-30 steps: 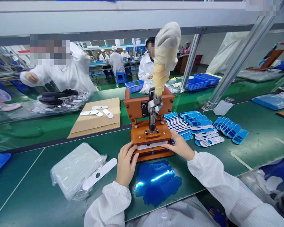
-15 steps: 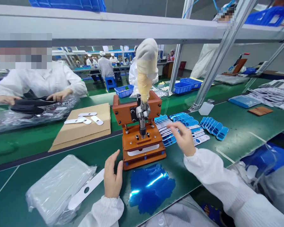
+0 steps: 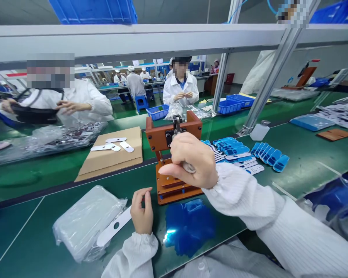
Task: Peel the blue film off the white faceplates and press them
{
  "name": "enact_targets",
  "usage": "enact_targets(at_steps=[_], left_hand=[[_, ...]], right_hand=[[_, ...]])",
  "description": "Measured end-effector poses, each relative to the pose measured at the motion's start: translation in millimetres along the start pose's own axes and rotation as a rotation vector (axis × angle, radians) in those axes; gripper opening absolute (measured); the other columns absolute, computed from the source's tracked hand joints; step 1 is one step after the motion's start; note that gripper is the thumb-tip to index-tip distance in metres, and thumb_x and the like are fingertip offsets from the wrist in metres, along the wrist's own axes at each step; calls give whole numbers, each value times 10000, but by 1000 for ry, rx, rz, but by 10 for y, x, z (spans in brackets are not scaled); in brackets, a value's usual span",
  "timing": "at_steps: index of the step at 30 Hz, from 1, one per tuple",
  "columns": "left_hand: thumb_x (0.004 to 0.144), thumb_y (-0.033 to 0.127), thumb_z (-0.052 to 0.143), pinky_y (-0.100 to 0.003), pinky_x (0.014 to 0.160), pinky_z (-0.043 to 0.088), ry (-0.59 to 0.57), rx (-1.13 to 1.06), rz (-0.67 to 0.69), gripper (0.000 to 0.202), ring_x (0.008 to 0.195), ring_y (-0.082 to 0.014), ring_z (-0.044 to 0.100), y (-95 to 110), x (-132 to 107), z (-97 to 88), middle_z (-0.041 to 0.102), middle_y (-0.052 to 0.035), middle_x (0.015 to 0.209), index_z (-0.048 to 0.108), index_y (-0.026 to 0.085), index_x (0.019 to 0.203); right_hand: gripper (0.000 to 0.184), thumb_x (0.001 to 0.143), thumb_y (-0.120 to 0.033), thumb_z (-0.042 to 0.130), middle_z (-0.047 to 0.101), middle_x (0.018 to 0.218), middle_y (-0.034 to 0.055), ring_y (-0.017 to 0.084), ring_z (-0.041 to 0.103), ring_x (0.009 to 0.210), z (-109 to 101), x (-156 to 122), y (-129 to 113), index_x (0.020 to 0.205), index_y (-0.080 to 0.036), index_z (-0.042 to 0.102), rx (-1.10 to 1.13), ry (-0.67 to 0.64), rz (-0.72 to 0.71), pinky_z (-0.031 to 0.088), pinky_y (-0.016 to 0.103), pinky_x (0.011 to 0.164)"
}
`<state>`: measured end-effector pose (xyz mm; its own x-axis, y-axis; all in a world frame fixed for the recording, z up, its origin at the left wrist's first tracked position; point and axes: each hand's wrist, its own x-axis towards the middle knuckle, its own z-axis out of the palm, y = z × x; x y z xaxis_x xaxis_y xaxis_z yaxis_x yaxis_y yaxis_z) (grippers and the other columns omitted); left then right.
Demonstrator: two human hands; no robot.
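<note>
My right hand (image 3: 193,160) is wrapped around the lever handle (image 3: 189,166) of an orange-brown hand press (image 3: 174,195). The handle is swung down toward me, and its grip is mostly hidden by my fingers. Just left of the press base, my left hand (image 3: 142,212) hovers with loosely bent fingers and the thumb apart. Behind it runs a long white strip with a round hole (image 3: 108,231); its far end is hidden, and I cannot tell whether the hand touches it. Shiny blue film (image 3: 188,227) lies in front of the press.
A plastic-wrapped pack (image 3: 85,220) lies at the left. White strips (image 3: 127,146) rest on cardboard (image 3: 127,162) behind. Blue-filmed pieces (image 3: 230,146) spread right of the press, near a small bottle (image 3: 260,131). Co-workers (image 3: 181,88) sit across the line; a metal shelf (image 3: 150,40) spans overhead.
My right hand has moved from beside the blue-filmed pieces onto the lever handle. The upright handle has come down toward me. My left hand stays beside the press, its fingers a little more bent.
</note>
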<state>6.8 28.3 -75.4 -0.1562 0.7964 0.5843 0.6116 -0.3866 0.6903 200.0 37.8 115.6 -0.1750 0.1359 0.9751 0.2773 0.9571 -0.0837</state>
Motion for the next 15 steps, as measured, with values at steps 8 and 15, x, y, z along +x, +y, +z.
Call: enact_targets(at_steps=[8, 15], left_hand=[[882, 231, 472, -428, 946, 382, -287, 130, 275, 200, 1082, -240, 513, 290, 264, 162, 642, -68, 1030, 618, 197, 1014], [881, 287, 467, -376, 775, 456, -375, 230, 335, 200, 910, -223, 559, 469, 326, 90, 641, -73, 937, 648, 203, 865]], right_hand=[[407, 993, -282, 311, 567, 1089, 57, 91, 596, 949, -131, 1158, 669, 1338, -70, 277, -129, -302, 701, 475, 268, 903], [437, 879, -261, 513, 547, 1171, 102, 194, 556, 1063, -441, 471, 834, 1289, -141, 421, -338, -122, 495, 488, 337, 901]])
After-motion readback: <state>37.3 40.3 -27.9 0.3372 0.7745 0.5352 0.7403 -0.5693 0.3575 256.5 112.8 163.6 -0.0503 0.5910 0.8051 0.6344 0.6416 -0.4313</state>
